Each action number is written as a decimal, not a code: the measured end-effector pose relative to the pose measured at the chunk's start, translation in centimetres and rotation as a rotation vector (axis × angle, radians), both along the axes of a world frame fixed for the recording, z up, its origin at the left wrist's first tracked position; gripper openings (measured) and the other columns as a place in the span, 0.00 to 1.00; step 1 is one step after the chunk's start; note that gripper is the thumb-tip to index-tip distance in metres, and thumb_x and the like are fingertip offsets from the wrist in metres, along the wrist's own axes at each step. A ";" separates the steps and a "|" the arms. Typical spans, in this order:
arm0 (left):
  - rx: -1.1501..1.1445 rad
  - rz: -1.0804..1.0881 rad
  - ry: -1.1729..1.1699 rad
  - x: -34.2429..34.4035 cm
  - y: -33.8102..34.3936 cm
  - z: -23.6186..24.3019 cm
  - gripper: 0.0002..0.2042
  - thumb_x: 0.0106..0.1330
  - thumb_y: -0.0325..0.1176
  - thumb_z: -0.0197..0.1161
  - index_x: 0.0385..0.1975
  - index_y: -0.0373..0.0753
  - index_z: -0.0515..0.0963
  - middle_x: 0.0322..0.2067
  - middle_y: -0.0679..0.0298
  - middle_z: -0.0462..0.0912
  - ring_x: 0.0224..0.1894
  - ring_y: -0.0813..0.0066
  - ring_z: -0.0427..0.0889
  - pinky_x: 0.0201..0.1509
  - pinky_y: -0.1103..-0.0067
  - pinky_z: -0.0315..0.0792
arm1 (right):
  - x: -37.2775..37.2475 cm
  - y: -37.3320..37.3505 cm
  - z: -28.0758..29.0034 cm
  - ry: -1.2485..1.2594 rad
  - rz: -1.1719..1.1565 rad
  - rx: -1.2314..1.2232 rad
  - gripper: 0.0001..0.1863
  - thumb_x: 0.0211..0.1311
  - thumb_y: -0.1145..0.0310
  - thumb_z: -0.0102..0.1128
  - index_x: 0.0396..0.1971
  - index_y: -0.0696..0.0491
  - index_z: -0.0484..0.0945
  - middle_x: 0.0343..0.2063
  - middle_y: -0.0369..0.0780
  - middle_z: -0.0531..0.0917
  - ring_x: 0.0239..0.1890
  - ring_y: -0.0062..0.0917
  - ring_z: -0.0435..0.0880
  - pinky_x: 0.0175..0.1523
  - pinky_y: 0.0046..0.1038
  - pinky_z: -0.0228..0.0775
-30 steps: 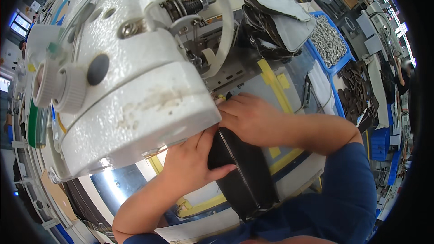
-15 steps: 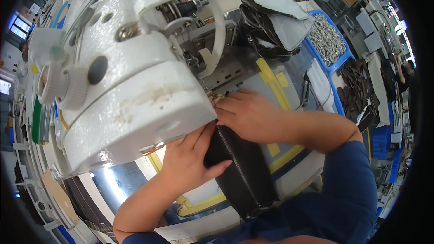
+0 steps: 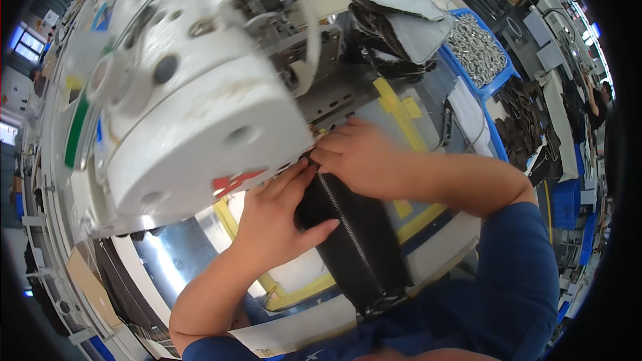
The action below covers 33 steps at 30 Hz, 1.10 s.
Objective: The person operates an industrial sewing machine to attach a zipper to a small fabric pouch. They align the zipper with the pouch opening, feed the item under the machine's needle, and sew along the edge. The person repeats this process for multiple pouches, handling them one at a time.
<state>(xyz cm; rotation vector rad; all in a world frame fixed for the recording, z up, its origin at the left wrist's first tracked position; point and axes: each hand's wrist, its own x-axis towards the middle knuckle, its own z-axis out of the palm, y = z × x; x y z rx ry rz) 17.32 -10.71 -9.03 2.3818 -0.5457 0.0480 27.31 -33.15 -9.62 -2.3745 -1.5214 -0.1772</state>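
Two bare hands work close together on a long black piece [image 3: 354, 234] with a silver zipper running down its middle, and both sit right under the head of a big white sewing machine [image 3: 194, 120]. The left hand [image 3: 277, 220] lies flat on the left side of the piece, its fingers stretched forward and held close together toward the needle area, while the thumb is spread out to the right and presses on the black material — this looks like a way to keep the piece flat and steady. The right hand [image 3: 358, 157] covers the upper end of the piece from the right side; its fingers are curled and pressed together at the top of the zipper, but whether they pinch the edge or only push on it, I cannot tell, because the fingertips are hidden near the machine. The piece itself lies on the grey work table [image 3: 428, 127], its upper end at the machine and its lower end hanging over the table edge toward the person's body. Yellow tape strips [image 3: 391, 103] on the table mark lines beside the hands, probably as guides for placing. Farther back there is a pile of dark and grey cut pieces [image 3: 394, 20] and a blue tray [image 3: 478, 50] full of small metal parts — both well apart from the hands.
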 end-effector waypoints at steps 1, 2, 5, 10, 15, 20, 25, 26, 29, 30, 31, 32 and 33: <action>0.015 0.019 -0.012 -0.1 -0.2 0.1 0.39 0.51 0.50 0.82 0.60 0.29 0.81 0.63 0.46 0.83 0.57 0.48 0.85 0.63 0.62 0.73 | 0.0 -0.2 0.1 -0.010 -0.003 -0.017 0.11 0.62 0.68 0.60 0.41 0.54 0.85 0.39 0.37 0.84 0.47 0.31 0.86 0.56 0.34 0.76; 0.029 0.035 -0.024 0.0 -0.7 0.1 0.38 0.52 0.50 0.82 0.60 0.29 0.81 0.61 0.47 0.84 0.57 0.49 0.85 0.63 0.62 0.74 | 0.0 -0.2 0.1 -0.020 -0.009 -0.034 0.11 0.62 0.68 0.60 0.41 0.53 0.85 0.39 0.37 0.85 0.47 0.31 0.87 0.56 0.34 0.76; 0.120 0.108 0.006 -0.7 0.4 0.7 0.36 0.54 0.48 0.81 0.59 0.30 0.81 0.55 0.48 0.86 0.56 0.49 0.85 0.62 0.62 0.73 | -0.2 1.8 0.0 -0.030 -0.016 0.044 0.11 0.62 0.68 0.60 0.41 0.54 0.85 0.40 0.37 0.86 0.47 0.32 0.87 0.54 0.35 0.77; 0.096 0.128 -0.013 -1.0 2.0 0.7 0.35 0.54 0.46 0.81 0.59 0.30 0.82 0.50 0.49 0.88 0.54 0.48 0.84 0.63 0.61 0.72 | -0.7 3.4 0.5 0.007 0.004 -0.067 0.08 0.61 0.69 0.61 0.37 0.53 0.85 0.40 0.39 0.86 0.45 0.32 0.88 0.51 0.35 0.78; 0.118 0.121 -0.064 -0.8 2.0 1.0 0.34 0.54 0.45 0.81 0.58 0.30 0.82 0.49 0.49 0.88 0.53 0.46 0.84 0.63 0.60 0.72 | -1.0 3.6 0.8 -0.013 -0.009 -0.039 0.06 0.59 0.69 0.62 0.33 0.54 0.84 0.37 0.39 0.86 0.41 0.32 0.89 0.50 0.35 0.78; 0.038 0.128 0.036 -0.6 1.6 1.1 0.34 0.53 0.44 0.81 0.58 0.31 0.82 0.47 0.48 0.88 0.52 0.46 0.84 0.62 0.59 0.73 | -0.6 3.6 0.4 -0.062 0.031 -0.017 0.07 0.58 0.69 0.62 0.34 0.55 0.84 0.35 0.40 0.86 0.40 0.33 0.89 0.49 0.35 0.79; 0.078 0.138 0.067 -0.5 1.1 1.5 0.33 0.53 0.43 0.81 0.58 0.31 0.82 0.46 0.49 0.88 0.52 0.46 0.84 0.61 0.58 0.73 | -0.6 3.2 0.1 -0.039 0.020 -0.035 0.09 0.57 0.69 0.62 0.35 0.56 0.84 0.34 0.40 0.86 0.39 0.33 0.89 0.49 0.35 0.79; 0.101 0.142 0.075 -0.6 1.2 1.5 0.33 0.53 0.43 0.81 0.58 0.31 0.82 0.45 0.50 0.88 0.52 0.47 0.84 0.61 0.58 0.73 | -0.8 3.2 0.1 -0.033 0.013 -0.048 0.09 0.57 0.69 0.62 0.35 0.57 0.84 0.34 0.40 0.86 0.39 0.33 0.88 0.50 0.34 0.79; 0.183 0.164 0.045 -1.1 1.2 1.5 0.33 0.54 0.42 0.80 0.59 0.31 0.82 0.46 0.51 0.88 0.52 0.49 0.85 0.62 0.59 0.72 | -1.0 3.7 0.0 -0.053 0.061 -0.035 0.10 0.57 0.68 0.62 0.35 0.57 0.84 0.34 0.40 0.86 0.40 0.33 0.88 0.50 0.34 0.79; 0.213 0.174 0.025 -1.2 1.1 1.6 0.33 0.54 0.42 0.80 0.60 0.31 0.82 0.46 0.51 0.89 0.53 0.49 0.85 0.63 0.59 0.72 | -1.0 3.7 0.0 -0.049 0.067 -0.047 0.10 0.57 0.68 0.62 0.36 0.57 0.84 0.35 0.40 0.86 0.40 0.32 0.88 0.50 0.34 0.79; 0.217 0.168 0.036 -1.2 1.1 1.5 0.33 0.54 0.42 0.80 0.60 0.31 0.81 0.46 0.52 0.89 0.53 0.50 0.85 0.63 0.59 0.72 | -0.9 3.6 0.1 -0.046 0.073 -0.059 0.11 0.57 0.68 0.62 0.36 0.58 0.84 0.35 0.40 0.86 0.40 0.32 0.88 0.50 0.33 0.79; 0.220 0.163 0.046 -1.1 1.1 1.5 0.34 0.55 0.42 0.80 0.61 0.31 0.81 0.46 0.52 0.89 0.53 0.50 0.85 0.63 0.59 0.71 | -0.8 3.7 0.2 -0.045 0.080 -0.071 0.11 0.57 0.68 0.62 0.36 0.58 0.84 0.36 0.40 0.86 0.41 0.32 0.88 0.50 0.33 0.79; 0.223 0.159 0.055 -1.1 1.1 1.5 0.34 0.55 0.42 0.80 0.61 0.31 0.81 0.47 0.52 0.89 0.53 0.51 0.85 0.64 0.59 0.71 | -0.9 3.5 0.4 -0.051 0.077 -0.082 0.12 0.57 0.68 0.62 0.38 0.58 0.84 0.37 0.41 0.86 0.41 0.32 0.87 0.50 0.33 0.79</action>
